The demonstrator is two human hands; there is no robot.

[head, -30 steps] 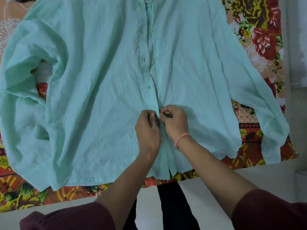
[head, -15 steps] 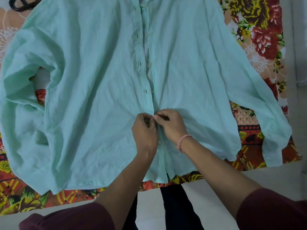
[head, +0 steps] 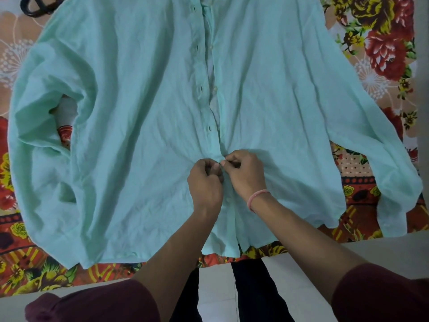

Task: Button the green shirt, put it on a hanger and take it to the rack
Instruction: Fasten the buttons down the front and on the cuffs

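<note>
Both grips meet low on the front opening of the green shirt (head: 139,135). Left grip (head: 205,180) is curled, thumb and fingers pinching the buttonhole edge. Right grip (head: 246,173) is curled too, pinching the button edge, its fingertips touching the left's. Whatever sits between the fingertips is covered by them, so I can't make out a button or hole there.

Shirt lies spread front-up on a floral sheet (head: 383,43), sleeves out to either side of the grips. Beyond the grips the two front edges lie apart, with a strip of inner cloth showing between them. Buttonholes (head: 201,89) run in line with the left grip, small pale buttons (head: 216,88) in line with the right. Nearer me than the grips the fronts overlap down to the hem. My wrists cover part of that run, so I can't tell how many are fastened. Collar is cut off at the top of frame.

Far beyond and left of the left grip, a black hanger (head: 34,8) lies on the sheet. Only a curved piece is in frame.

Left of the left grip, something white and red shows in the gap between sleeve and body. I can't identify it.

Pink band (head: 257,198) on the wrist just behind the right grip. Maroon sleeves (head: 92,303) on both arms, forearms bare. Dark trousers (head: 253,287) and pale floor (head: 216,289) show nearer me than the sheet's edge.
</note>
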